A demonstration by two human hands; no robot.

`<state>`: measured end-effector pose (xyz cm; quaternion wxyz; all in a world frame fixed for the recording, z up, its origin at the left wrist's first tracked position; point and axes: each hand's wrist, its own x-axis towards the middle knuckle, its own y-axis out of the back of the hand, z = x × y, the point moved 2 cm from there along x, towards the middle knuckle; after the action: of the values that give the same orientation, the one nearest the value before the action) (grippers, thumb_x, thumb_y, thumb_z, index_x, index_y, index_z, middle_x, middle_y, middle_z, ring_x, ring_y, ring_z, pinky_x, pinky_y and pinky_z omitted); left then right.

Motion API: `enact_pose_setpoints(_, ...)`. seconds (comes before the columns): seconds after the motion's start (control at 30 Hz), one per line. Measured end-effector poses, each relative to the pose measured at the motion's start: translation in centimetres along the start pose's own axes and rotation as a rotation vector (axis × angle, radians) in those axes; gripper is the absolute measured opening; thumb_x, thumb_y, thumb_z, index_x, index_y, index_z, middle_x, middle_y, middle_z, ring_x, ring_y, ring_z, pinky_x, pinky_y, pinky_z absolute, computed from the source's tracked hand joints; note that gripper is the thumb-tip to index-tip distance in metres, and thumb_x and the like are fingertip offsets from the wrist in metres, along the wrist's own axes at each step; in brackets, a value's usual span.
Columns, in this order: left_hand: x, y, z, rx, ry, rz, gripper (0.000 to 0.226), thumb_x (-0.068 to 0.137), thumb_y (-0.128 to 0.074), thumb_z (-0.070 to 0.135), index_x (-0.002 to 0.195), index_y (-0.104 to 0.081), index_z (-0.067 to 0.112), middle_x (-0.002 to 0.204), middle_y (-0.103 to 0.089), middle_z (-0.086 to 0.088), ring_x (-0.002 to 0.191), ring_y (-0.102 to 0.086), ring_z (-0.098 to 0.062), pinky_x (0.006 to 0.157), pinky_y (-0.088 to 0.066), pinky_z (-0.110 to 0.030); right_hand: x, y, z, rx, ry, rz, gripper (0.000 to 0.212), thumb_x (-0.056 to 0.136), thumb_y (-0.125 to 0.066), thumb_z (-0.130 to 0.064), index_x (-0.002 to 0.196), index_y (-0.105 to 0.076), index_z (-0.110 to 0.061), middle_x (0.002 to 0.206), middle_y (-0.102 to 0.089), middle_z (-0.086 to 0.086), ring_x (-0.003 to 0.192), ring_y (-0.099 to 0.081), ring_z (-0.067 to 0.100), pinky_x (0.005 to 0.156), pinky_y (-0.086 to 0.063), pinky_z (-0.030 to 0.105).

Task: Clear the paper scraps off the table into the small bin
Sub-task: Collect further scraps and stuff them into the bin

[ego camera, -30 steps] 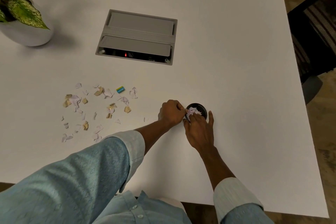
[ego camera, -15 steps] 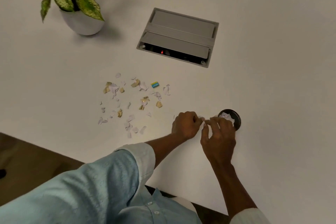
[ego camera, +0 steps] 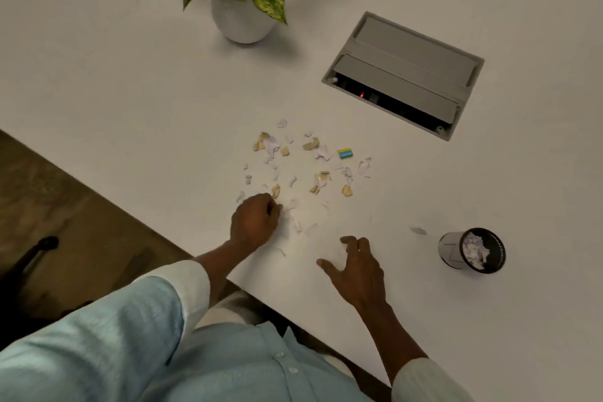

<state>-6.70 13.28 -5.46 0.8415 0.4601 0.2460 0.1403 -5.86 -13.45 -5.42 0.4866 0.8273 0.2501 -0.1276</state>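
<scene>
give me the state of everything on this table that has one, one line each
small bin: upright, part filled with crumpled paper
paper scraps: scattered loose on the table
left hand: curled at the near scraps; grip contents hidden
right hand: open, empty
cable box: flap open, red light on
potted plant: upright

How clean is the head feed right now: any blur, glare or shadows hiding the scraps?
Head view: soft overall, no glare on the white table; the white paper scraps blend into it, tan ones read clearly. The potted plant casts a soft shadow to its right. The left hand and right hand are slightly smeared.
</scene>
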Motion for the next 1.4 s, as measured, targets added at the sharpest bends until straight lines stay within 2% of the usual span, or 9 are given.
enact_pose_setpoints(0.13, 0.1, 1.7, -4.4, 0.044, -0.069, 0.101, 0.026, 0.095, -0.071, 0.04, 0.105, -0.064, 0.018, 0.112, -0.061, 0.0, 0.105, -0.057, -0.022, 0.074, -0.052, -0.035, -0.1, -2.9, -2.5, 0.063, -0.039, -0.069, 0.095, 0.069, -0.075, -0.078, 0.141, -0.038, -0.027, 0.132, -0.043, -0.001, 0.112, -0.062, 0.022, 0.09, -0.059, 0.041)
enact_pose_setpoints(0.27, 0.7, 2.1, -6.3, 0.081, -0.113, 0.073, 0.064, 0.081, -0.083, 0.053, 0.126, -0.056, 0.016, 0.138, -0.049, -0.005, 0.123, -0.049, -0.026, 0.086, -0.06, -0.043, 0.1, -5.8, -5.5, 0.09, -0.045, -0.091, 0.106, 0.065, -0.081, -0.073, 0.146, -0.03, -0.026, 0.137, -0.034, 0.002, 0.113, -0.061, 0.025, 0.092, -0.059, 0.041)
enact_pose_setpoints(0.4, 1.6, 1.5, -6.5, 0.147, -0.072, -0.061, 0.118, 0.066, -0.08, 0.078, 0.151, -0.033, 0.012, 0.161, -0.028, -0.015, 0.146, -0.03, -0.035, 0.112, -0.044, -0.048, 1.1, -7.8, -8.1, 0.053, -0.081, -0.038, 0.117, 0.069, -0.084, -0.065, 0.155, -0.017, -0.022, 0.144, -0.025, 0.006, 0.12, -0.057, 0.026, 0.093, -0.059, 0.037)
enact_pose_setpoints(0.53, 2.6, 0.6, -6.0, 0.121, -0.066, -0.106, 0.129, 0.062, -0.083, 0.077, 0.155, -0.024, 0.008, 0.161, -0.024, -0.016, 0.145, -0.027, -0.034, 0.117, -0.038, -0.049, 3.0, -8.1, -9.5, -0.012, -0.104, 0.035, 0.123, 0.073, -0.081, -0.062, 0.16, -0.008, -0.015, 0.147, -0.023, 0.013, 0.127, -0.053, 0.028, 0.094, -0.06, 0.04)
enact_pose_setpoints(0.77, 4.9, 0.5, -4.1, 0.065, -0.188, -0.125, 0.096, 0.08, -0.085, 0.047, 0.152, -0.032, 0.01, 0.154, -0.03, -0.017, 0.139, -0.031, -0.035, 0.109, -0.046, -0.048, 7.2, -6.4, -10.7, 0.098, -0.045, 0.099, 0.088, 0.077, -0.09, -0.029, 0.149, -0.04, -0.02, 0.136, -0.033, 0.007, 0.114, -0.059, 0.026, 0.093, -0.057, 0.034)
enact_pose_setpoints(0.97, 5.8, 0.1, -3.9, 0.157, -0.405, -0.21, 0.062, 0.096, -0.071, 0.029, 0.152, -0.045, 0.022, 0.153, -0.036, -0.014, 0.136, -0.036, -0.031, 0.1, -0.055, -0.044, 8.7, -7.1, -11.0, 0.075, 0.106, 0.106, 0.044, 0.088, -0.08, -0.025, 0.129, -0.066, -0.024, 0.121, -0.043, 0.0, 0.107, -0.059, 0.02, 0.088, -0.061, 0.038)
enact_pose_setpoints(1.03, 5.6, 0.2, -3.9, 0.122, -0.44, -0.243, 0.041, 0.102, -0.062, 0.024, 0.142, -0.058, 0.02, 0.147, -0.043, -0.014, 0.131, -0.041, -0.031, 0.1, -0.053, -0.041, 8.6, -7.3, -11.1, 0.025, 0.133, 0.122, 0.033, 0.092, -0.076, -0.025, 0.124, -0.069, -0.022, 0.122, -0.047, 0.002, 0.108, -0.059, 0.02, 0.087, -0.06, 0.036)
enact_pose_setpoints(1.17, 5.0, -0.1, -3.7, 0.179, -0.565, -0.182, 0.015, 0.096, -0.066, 0.01, 0.108, -0.075, 0.009, 0.1, -0.058, -0.009, 0.092, -0.05, -0.026, 0.068, -0.051, -0.041, 8.1, -7.4, -11.0, -0.004, 0.165, 0.182, 0.016, 0.092, -0.075, -0.019, 0.106, -0.074, -0.012, 0.108, -0.057, 0.004, 0.094, -0.061, 0.022, 0.074, -0.057, 0.033)
enact_pose_setpoints(1.4, 4.8, 0.0, -3.2, 0.097, -0.44, -0.155, 0.011, 0.088, -0.067, -0.004, 0.09, -0.076, 0.004, 0.089, -0.065, -0.012, 0.085, -0.06, -0.033, 0.068, -0.05, -0.041, 7.3, -6.7, -9.4, 0.157, 0.022, 0.281, 0.009, 0.086, -0.081, -0.012, 0.095, -0.08, -0.008, 0.092, -0.07, 0.003, 0.078, -0.066, 0.018, 0.07, -0.048, 0.023)
